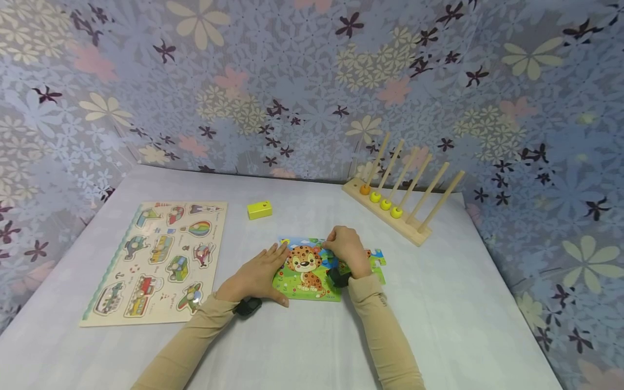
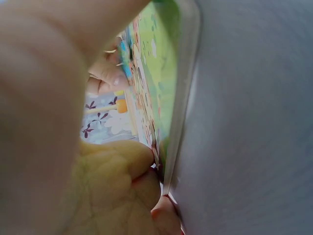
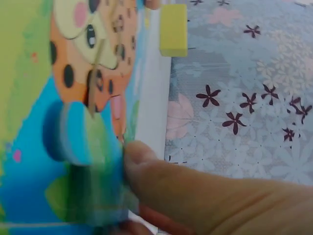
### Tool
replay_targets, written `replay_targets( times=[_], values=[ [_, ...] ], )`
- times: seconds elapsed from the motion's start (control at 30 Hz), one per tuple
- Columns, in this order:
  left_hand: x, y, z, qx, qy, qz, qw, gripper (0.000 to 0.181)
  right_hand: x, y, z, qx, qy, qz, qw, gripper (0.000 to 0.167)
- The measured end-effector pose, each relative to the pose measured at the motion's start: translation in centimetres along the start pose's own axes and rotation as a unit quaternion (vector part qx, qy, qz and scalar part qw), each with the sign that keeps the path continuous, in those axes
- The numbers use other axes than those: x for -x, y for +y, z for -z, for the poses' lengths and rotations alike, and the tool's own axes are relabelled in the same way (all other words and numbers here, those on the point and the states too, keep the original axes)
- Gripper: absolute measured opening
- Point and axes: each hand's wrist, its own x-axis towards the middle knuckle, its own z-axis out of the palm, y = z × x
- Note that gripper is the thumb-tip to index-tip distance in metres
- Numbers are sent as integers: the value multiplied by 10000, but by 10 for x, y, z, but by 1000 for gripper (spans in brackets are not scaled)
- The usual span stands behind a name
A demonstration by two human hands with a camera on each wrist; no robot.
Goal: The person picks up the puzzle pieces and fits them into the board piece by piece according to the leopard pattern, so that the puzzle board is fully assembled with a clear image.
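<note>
A jigsaw puzzle with a spotted leopard cub on green grass lies flat on the table. My left hand rests along its left edge, fingers extended and thumb spread near the lower corner. In the left wrist view the fingers touch the puzzle board's pale rim. At the upper right of the picture, my right hand pinches a blue-and-green puzzle piece between thumb and fingers. The piece is tilted up from the picture and blurred in the right wrist view. More puzzle pieces lie right of that hand, partly hidden by the wrist.
A wooden peg board with vehicle pictures lies on the left. Behind the puzzle sits a yellow block. At the back right stands a wooden rack with upright rods and several yellow and orange beads. Flowered cloth hangs behind the table.
</note>
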Motion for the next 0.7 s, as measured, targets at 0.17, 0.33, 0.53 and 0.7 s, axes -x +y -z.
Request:
replay_targets(
  times=[0.17, 0.33, 0.53, 0.7],
  values=[
    [-1, 0, 0, -27, -14, 27, 10000, 124, -2, 4, -3, 75, 32, -35, 10000, 24],
    [-1, 1, 0, -35, -21, 40, 10000, 124, 0, 6, -2, -79, -22, 74, 9999, 22],
    [-1, 2, -1, -11, -29, 7, 10000, 123, -1, 19, 4, -322, -452, 627, 9965, 16],
    [-1, -1, -3, -49, -41, 42, 10000, 124, 2, 40, 16, -757, -502, 764, 9929, 24]
  ],
)
